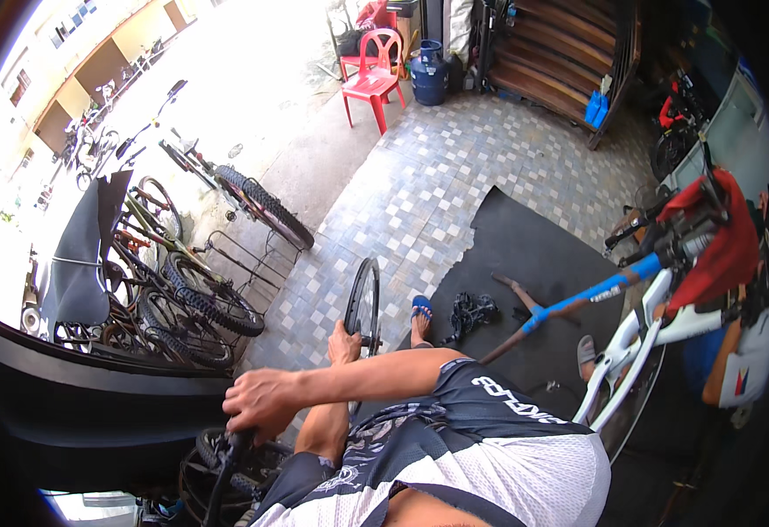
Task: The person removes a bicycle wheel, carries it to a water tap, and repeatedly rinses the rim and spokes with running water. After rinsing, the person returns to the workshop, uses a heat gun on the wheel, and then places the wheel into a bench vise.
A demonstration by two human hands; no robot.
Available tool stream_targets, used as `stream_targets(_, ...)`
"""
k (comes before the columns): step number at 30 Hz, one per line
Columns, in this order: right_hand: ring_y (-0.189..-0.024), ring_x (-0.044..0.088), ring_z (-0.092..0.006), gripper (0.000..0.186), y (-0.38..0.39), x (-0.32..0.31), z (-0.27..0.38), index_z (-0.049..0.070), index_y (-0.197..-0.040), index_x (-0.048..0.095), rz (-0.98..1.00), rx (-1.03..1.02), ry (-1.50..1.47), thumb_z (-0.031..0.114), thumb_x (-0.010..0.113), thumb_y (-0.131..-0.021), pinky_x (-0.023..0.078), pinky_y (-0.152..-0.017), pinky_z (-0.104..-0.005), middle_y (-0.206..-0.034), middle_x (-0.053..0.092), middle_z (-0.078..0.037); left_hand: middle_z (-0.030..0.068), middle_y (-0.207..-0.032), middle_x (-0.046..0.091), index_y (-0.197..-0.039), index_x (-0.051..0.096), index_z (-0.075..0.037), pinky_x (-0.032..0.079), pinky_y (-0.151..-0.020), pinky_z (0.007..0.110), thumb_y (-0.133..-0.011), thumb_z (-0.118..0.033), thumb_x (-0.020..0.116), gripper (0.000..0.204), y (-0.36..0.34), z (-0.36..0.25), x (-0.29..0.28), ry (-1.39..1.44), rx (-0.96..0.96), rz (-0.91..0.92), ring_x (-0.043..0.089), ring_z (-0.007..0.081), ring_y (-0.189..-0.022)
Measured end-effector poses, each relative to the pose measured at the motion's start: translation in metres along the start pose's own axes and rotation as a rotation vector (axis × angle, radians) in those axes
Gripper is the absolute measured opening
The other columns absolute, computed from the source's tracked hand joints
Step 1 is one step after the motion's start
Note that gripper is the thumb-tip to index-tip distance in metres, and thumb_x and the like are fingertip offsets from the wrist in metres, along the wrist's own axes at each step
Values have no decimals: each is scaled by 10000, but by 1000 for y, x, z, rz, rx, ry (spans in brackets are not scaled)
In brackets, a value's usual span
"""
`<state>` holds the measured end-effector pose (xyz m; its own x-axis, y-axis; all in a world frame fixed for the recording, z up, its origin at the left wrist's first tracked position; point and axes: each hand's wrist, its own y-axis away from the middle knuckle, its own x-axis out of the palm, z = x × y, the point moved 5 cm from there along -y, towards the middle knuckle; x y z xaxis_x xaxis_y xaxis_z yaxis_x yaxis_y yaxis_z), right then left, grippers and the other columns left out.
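My left hand [345,345] is closed at the hub of a bicycle wheel [364,297], which stands upright on the tiles and shows nearly edge-on. My right arm crosses over the left one. At its end my right hand [261,402] is wrapped round the top of a black bar [226,474]; the palm hides the gripped part, so its kind is unclear. Dark bicycle parts lie in shadow beside that bar. One foot wears a blue slipper [421,306], the other a grey slipper [586,356].
A black mat [525,246] carries a dark tangled bundle [470,316]. To the right stands a blue and white bicycle frame [617,281] under a red cloth [718,246]. Several bicycles [191,299] crowd the left. Farther off are a red chair [374,83], blue gas cylinder [429,75] and wooden rack [560,53].
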<state>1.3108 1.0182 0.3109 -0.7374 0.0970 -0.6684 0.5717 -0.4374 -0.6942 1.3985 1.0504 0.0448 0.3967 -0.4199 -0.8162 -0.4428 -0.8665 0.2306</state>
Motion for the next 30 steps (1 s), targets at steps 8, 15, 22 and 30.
stream_targets(8,-1069,580,-286,842,105,-144,-174,139,-1370,523,69,164,-100,562,830,-710,453,-880,-437,-1107,555,-108,271,-968,704,-1078,601,-1,520,-779,497,-808,-305,713,421,-179,-99,-19,-174,-12,39,669,477,-944)
stream_targets(15,-1161,600,-378,669,326,-394,-385,71,-1374,530,252,991,129,430,739,-849,482,-986,-488,-1233,575,-184,255,-780,634,-1003,567,-31,485,-696,506,-724,-152,640,313,-332,-223,-34,-100,267,81,624,490,-777)
stream_targets(22,-1193,605,-381,604,522,-555,-459,73,-1345,578,76,1413,111,449,686,-883,499,-987,-484,-1275,613,-198,258,-835,676,-1092,592,-75,504,-729,534,-777,-174,662,338,-493,-399,2,-220,545,206,654,491,-848)
stream_targets(30,-1232,597,-359,584,818,-655,-393,63,-1306,611,-284,2116,200,451,711,-881,488,-1010,-464,-1281,644,-192,262,-810,684,-1026,560,-94,499,-692,580,-839,-193,631,224,-611,-680,147,-322,825,457,658,497,-814)
